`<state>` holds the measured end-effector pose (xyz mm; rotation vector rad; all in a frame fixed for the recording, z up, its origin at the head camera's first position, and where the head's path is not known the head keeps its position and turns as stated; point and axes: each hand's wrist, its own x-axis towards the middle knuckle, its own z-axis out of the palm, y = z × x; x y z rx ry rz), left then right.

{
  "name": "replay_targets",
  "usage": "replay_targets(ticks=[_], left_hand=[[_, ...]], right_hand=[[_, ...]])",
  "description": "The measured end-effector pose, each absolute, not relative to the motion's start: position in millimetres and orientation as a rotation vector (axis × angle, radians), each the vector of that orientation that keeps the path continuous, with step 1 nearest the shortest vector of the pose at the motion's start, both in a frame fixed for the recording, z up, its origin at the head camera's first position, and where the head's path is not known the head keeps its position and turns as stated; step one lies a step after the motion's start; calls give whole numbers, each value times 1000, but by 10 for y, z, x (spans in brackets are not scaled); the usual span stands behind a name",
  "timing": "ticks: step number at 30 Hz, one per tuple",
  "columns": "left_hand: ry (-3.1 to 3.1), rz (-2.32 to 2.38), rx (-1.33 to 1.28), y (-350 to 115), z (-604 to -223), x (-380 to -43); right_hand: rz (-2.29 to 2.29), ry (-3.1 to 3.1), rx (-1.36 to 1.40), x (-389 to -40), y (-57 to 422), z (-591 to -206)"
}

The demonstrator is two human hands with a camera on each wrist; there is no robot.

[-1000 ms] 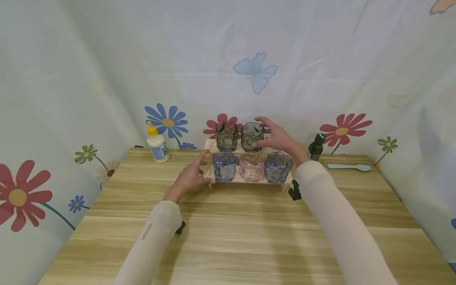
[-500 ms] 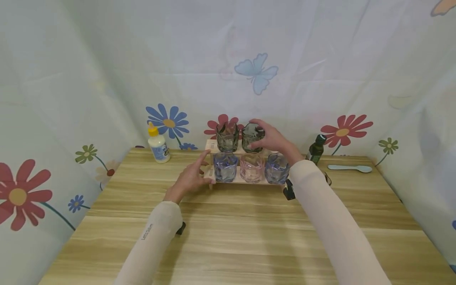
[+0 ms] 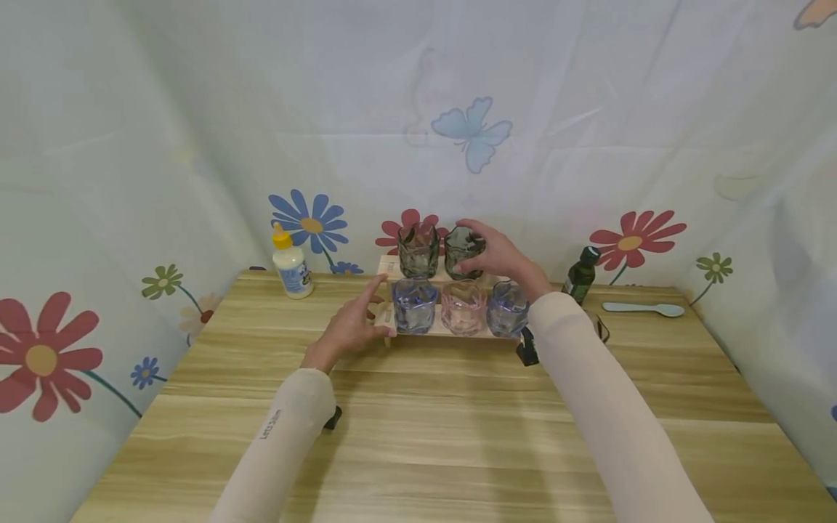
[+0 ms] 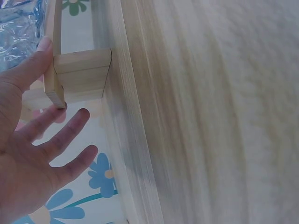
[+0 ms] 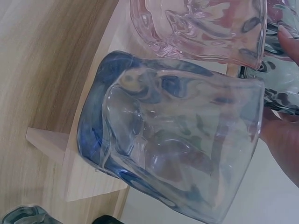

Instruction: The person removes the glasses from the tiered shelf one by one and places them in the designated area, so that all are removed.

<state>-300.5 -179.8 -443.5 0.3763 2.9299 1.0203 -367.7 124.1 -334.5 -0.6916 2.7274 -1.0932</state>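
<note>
A small two-tier wooden rack point(image 3: 387, 317) holds faceted drinking glasses. On its upper tier stand a dark grey-brown glass point(image 3: 418, 250) and a grey-green glass point(image 3: 459, 240). My right hand point(image 3: 503, 259) grips the grey-green one from the right, thumb in front and fingers behind. Below are a blue glass point(image 3: 415, 309), a pink glass point(image 3: 463, 309) and a second blue glass point(image 5: 168, 135), all upright. My left hand point(image 3: 349, 323) is at the rack's left end, its thumb and index finger point(image 4: 44, 121) touching the wood, the other fingers spread.
A white bottle with a yellow cap point(image 3: 292, 269) stands at the back left of the wooden table point(image 3: 418, 436). Right of the rack are a dark green bottle point(image 3: 580, 276) and a pale blue spoon point(image 3: 644, 309). A flowered curtain point(image 3: 366, 145) hangs behind.
My right hand has moved slightly left and closed in around the grey-green glass, its forearm following. The left hand keeps its place at the rack's end. The glasses stand as before.
</note>
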Motion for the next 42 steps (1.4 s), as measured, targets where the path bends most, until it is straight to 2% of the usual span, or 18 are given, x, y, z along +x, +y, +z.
replay_targets(ticks=[27,42], left_hand=[[2951,998,367,-1789,-4431,-3007],[2937,1001,353,-1778,-4428,-3007]], right_hand=[[-1140,2802,-666,-3673,1262,-3390],[-1146,2884,-640,-3606,1496,-3217]])
